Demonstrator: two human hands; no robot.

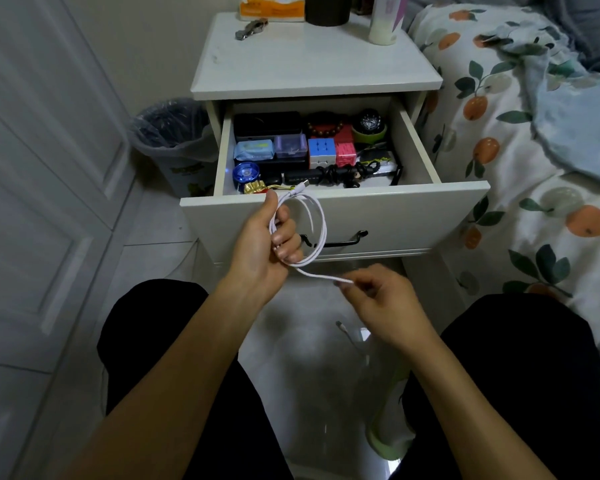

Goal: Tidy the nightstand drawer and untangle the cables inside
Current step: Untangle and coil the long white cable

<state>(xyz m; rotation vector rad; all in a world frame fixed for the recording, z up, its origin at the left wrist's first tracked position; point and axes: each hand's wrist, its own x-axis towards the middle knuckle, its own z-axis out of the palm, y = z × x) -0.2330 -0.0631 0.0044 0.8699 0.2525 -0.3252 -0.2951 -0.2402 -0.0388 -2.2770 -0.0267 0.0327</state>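
Left hand (267, 244) at frame centre, fingers curled round a coil of white cable (317, 226); loops hang in front of the drawer face, just above the black handle (340, 241). One plug end sticks up at 12 o'clock of the coil, level with the drawer's front edge. The cable's free run leaves the coil at 6 o'clock and goes toward 4 o'clock into the right hand (383, 299), which pinches it between thumb and fingertips, other fingers loosely curled.

Drawer (430, 216) of the white nightstand (312, 71) stands pulled out. Inside, from 9 to 3 o'clock: blue round tin (246, 174), tissue pack (253, 150), purple box (290, 147), cube (321, 151), pink box (345, 154), bead bracelet (326, 127). Black cables (340, 173) lie bunched along the front wall, knotted.

Second thin cable (349, 336) lies on the floor at 6 o'clock of the right hand. Bin (174, 140) at 9 o'clock of the drawer; bed (499, 133) at 3 o'clock.
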